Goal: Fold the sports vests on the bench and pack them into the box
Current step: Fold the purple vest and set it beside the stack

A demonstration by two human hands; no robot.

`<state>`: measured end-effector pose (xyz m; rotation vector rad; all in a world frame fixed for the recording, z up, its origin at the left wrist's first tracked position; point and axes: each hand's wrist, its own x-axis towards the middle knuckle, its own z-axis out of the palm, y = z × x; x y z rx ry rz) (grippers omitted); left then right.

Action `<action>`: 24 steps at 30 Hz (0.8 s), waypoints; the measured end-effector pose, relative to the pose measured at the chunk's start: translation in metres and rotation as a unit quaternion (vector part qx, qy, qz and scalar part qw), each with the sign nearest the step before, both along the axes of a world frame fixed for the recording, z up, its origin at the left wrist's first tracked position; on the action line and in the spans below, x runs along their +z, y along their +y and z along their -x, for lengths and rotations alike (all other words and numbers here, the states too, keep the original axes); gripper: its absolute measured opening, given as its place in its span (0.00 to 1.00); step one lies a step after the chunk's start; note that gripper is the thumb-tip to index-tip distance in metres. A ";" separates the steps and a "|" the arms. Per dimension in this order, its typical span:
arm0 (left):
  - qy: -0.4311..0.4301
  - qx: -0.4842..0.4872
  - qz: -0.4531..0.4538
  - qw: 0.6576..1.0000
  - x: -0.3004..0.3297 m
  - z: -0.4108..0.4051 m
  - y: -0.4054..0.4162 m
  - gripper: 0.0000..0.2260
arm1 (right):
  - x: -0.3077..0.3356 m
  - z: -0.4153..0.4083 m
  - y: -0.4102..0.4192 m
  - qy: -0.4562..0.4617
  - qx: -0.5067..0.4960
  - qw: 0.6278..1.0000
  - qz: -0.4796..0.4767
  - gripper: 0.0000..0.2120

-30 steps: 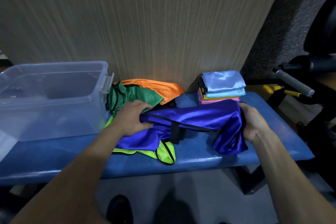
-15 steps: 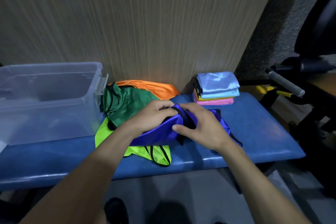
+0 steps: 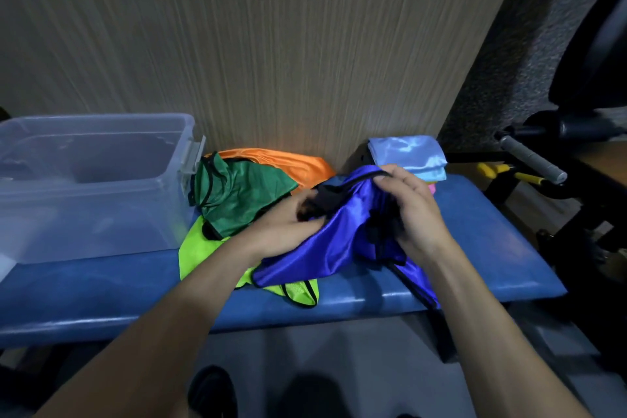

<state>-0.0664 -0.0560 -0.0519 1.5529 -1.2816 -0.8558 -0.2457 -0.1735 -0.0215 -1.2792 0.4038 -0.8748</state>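
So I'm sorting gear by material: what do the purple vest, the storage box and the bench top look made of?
Purple vest: thin glossy synthetic, likely polyester satin; it shines and drapes limply, with black edging. Box: clear hard plastic; you see through its walls, and it has a grey latch. Bench top: blue padded vinyl or leatherette, judging by the smooth sheen along its rounded edge.

Held vest (image 3: 325, 241): glossy royal blue, black trim. Green vest (image 3: 244, 193): dark green, black edging. Lime vest (image 3: 203, 251): neon yellow-green, black binding. Orange vest (image 3: 288, 163): bright orange. Folded stack (image 3: 407, 154) at desk's far edge: pale blue top, sky blue under, pink sliver lowest. Desk (image 3: 475, 248): blue padded. Box (image 3: 95, 187): clear, colourless. Wall panel (image 3: 271, 44): beige, fine vertical grain.
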 end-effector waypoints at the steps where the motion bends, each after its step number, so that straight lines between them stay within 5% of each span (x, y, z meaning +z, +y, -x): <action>1: 0.025 -0.013 -0.041 0.999 -0.006 0.001 0.000 0.15 | 0.003 0.003 0.000 -0.017 0.005 1.000 -0.025 0.06; 5: 0.025 -0.034 -0.080 0.996 -0.019 -0.001 0.000 0.09 | 0.006 0.011 -0.006 -0.045 0.047 0.994 -0.090 0.08; 9: -0.026 0.133 0.102 0.986 0.006 -0.010 0.000 0.10 | 0.000 0.020 -0.027 -0.061 -0.030 0.990 -0.125 0.06; 14: -0.043 0.180 0.236 0.954 0.033 -0.019 0.010 0.15 | -0.030 0.032 -0.053 0.193 -0.225 0.954 0.050 0.08; 19: -0.045 0.168 0.205 0.963 0.025 -0.021 0.011 0.14 | -0.047 0.036 -0.056 0.468 -0.167 0.852 0.165 0.07; 21: -0.055 0.169 0.211 0.961 0.027 -0.017 0.011 0.09 | -0.041 0.032 -0.041 0.447 -0.147 0.853 0.228 0.14; 24: -0.057 0.158 0.220 0.961 0.031 -0.005 0.011 0.03 | -0.019 0.014 -0.001 0.294 -0.062 0.888 0.347 0.23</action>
